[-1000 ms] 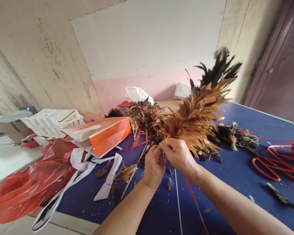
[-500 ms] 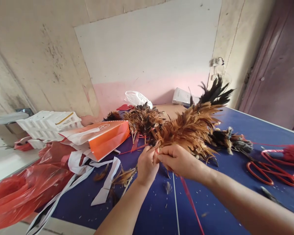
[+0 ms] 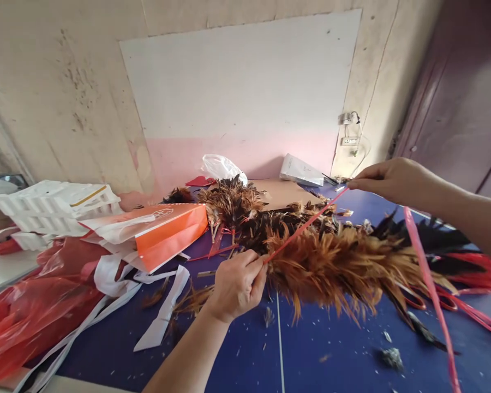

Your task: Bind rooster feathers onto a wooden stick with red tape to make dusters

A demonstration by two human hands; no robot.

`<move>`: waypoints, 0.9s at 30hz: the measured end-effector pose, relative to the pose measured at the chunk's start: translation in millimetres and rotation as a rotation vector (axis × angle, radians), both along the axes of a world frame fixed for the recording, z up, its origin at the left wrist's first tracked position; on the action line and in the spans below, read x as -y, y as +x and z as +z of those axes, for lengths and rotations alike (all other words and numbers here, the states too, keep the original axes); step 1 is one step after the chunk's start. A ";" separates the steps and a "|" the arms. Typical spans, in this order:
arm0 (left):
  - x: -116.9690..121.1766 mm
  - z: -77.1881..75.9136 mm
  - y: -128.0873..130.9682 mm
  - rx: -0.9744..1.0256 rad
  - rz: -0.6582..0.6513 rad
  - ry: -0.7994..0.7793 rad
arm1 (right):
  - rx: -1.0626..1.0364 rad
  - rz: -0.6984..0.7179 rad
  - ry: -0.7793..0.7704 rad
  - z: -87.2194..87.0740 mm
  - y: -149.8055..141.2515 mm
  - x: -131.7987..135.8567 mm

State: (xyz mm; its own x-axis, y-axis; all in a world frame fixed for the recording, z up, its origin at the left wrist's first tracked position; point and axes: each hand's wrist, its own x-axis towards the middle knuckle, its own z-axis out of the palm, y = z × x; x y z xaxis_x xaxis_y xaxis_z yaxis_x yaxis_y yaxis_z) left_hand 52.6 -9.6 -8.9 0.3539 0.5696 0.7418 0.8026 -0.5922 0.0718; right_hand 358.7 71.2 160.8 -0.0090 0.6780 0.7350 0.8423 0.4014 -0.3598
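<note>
Left hand (image 3: 238,286), nearer, closed on stem end of brown feather bundle (image 3: 331,270); bundle's long axis runs toward three o'clock. Right hand (image 3: 388,177), at two o'clock, pinches red ribbon (image 3: 306,225) taut.

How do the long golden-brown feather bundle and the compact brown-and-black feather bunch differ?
The long golden-brown feather bundle stretches rightward; the compact brown-and-black feather bunch is shorter. The left hand grips the bundle's end; no hand touches the bunch. The bundle is mostly golden-brown, the bunch darker. Both mix brown and black feathers.
</note>
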 end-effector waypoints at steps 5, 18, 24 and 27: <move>11.2 -1.6 16.7 -0.185 -0.110 -0.030 | 0.378 -0.225 -0.057 1.6 -23.6 -10.5; 22.7 6.8 16.3 -0.128 -0.259 0.088 | 0.759 -0.201 -0.414 -82.4 -44.3 -53.9; 34.0 8.1 29.6 -0.279 -0.325 -0.116 | 0.726 -0.216 -0.471 -88.1 -22.1 -50.3; 35.3 6.2 29.9 -0.329 -0.360 -0.121 | 0.680 -0.228 -0.489 -83.9 -6.2 -51.5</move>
State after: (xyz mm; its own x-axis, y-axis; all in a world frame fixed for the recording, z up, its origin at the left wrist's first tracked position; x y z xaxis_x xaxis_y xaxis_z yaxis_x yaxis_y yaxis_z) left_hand 82.5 -44.9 -2.6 0.7478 0.4439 0.4937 0.5409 -0.8385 -0.0653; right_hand 352.5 122.7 76.9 -0.1659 0.9552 0.2453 0.9782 0.1280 0.1633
